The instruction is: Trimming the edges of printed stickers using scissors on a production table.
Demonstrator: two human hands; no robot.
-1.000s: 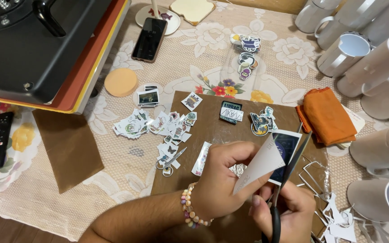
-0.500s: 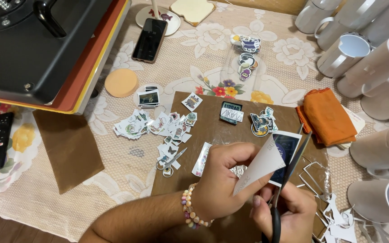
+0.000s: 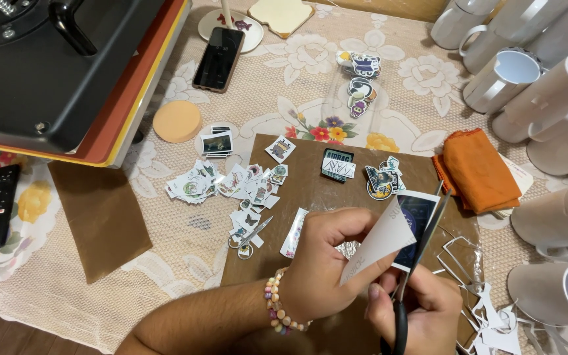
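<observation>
Glossy sticker sheet [image 3: 396, 233] pinched by left hand [image 3: 327, 263]; right hand [image 3: 422, 309] grips steel scissors [image 3: 422, 246]

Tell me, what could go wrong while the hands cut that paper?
The scissors held by the right hand run close to the left hand pinching the paper sheet, so fingers might get nicked. The blades cross the dark printed picture, so a slip could spoil it.

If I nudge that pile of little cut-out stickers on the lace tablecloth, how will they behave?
The cut-out stickers look thin, flat and very light, so a push would probably scatter them rather than shift the pile whole. They overlap loosely, so some may slide over each other. The holes of the lace tablecloth might snag edges, and pinching up a single one looks fiddly.
</observation>
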